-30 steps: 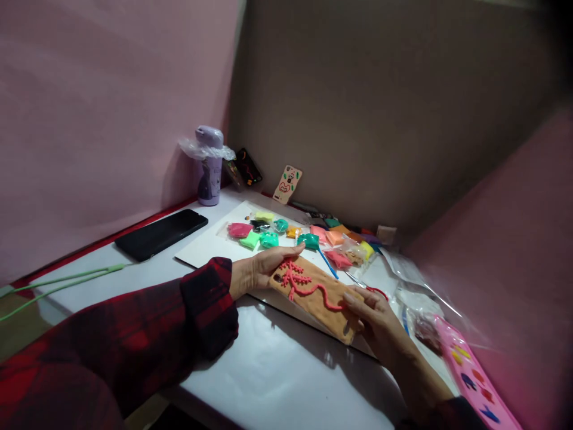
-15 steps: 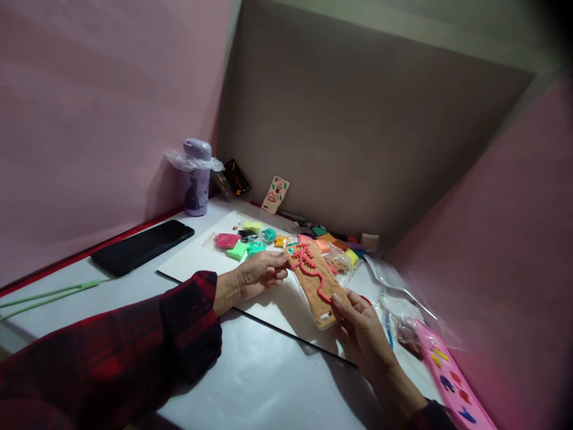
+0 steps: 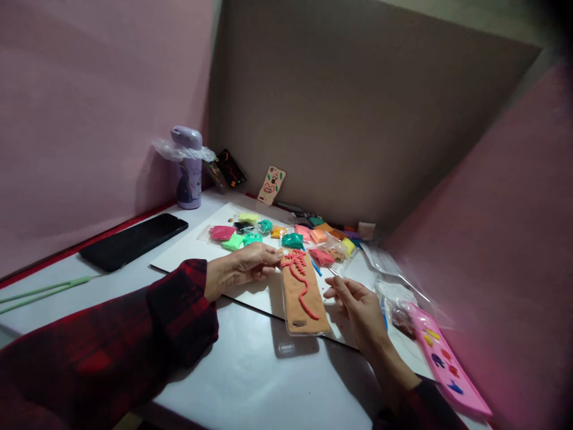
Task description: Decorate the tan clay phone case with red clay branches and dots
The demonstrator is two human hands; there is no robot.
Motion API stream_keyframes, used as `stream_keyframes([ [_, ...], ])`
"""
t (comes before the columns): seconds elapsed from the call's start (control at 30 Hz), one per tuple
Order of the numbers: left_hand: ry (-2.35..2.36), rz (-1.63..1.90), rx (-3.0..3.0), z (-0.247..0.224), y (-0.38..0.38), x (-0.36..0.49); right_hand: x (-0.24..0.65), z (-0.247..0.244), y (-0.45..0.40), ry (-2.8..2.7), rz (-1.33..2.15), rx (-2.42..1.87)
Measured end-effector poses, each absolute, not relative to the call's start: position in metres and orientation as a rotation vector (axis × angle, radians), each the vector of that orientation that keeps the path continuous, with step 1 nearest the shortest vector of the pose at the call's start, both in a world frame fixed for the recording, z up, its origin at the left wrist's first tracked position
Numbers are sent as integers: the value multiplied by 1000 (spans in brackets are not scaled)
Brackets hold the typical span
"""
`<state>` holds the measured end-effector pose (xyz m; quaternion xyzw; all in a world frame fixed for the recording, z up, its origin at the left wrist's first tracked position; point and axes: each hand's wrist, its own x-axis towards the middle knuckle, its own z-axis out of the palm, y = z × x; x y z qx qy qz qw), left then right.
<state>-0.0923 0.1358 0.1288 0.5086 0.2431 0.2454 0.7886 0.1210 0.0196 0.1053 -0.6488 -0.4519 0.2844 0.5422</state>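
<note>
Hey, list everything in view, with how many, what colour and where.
Table: one, white, below
Board: one, white, on the table
Phone case: one, tan with coral trim, centre
Small packets: many, mixed colours, mainly on the board
Blue stick: one, blue, behind the phone case
Bottle: one, purple, back left
Phone: one, black, left
Cord: one, green, far left
Black case: one, black, back
Pale case: one, pinkish, back
Tray: one, pink, right
Left hand: one, plaid sleeve red-black, gripping the phone case
Right hand: one, dark sleeve, right of the phone case
</note>
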Motion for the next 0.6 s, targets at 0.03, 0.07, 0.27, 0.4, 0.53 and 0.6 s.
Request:
stream_keyframes([
  [0.03,550,504,1121,132,134,-93,122,104,20,-1133,594,-1558],
  [0.07,581,484,1150,134,132,-94,123,103,20,-1192,509,-1572],
  [0.27,853,475,1372,133,133,-89,125,103,21,-1293,311,-1621],
  [0.4,972,522,1491,125,137,-83,125,103,21,-1319,272,-1608],
  [0.53,1010,537,1617,118,141,-81,120,101,18,-1444,234,-1603],
  [0.6,1053,586,1695,115,143,-80,116,100,14,-1556,209,-1580],
])
